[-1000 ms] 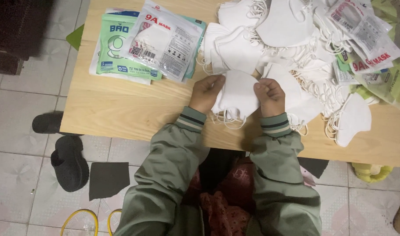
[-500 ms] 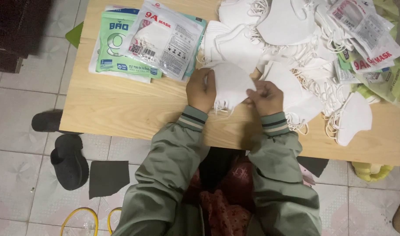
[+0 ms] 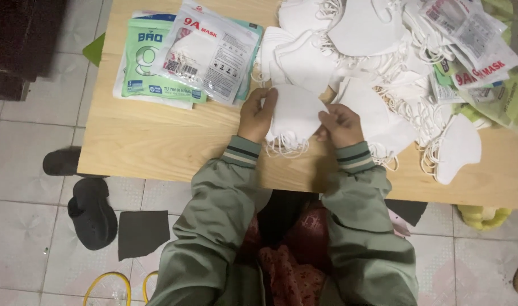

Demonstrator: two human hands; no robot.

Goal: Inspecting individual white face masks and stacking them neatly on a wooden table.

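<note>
Both hands grip a small stack of white masks [image 3: 293, 113] just above the near part of the wooden table [image 3: 157, 141]: the left hand [image 3: 257, 116] pinches its left edge, the right hand [image 3: 341, 124] clasps its right edge, and the ear loops dangle below the stack. Behind and to the right lies a loose heap of masks [image 3: 378, 62], with printed packets [image 3: 474, 45] at the far right. Sealed mask packs [image 3: 179, 62] lie at the table's far left, and dark slippers [image 3: 92, 212] sit on the tiled floor [image 3: 21, 170].
</note>
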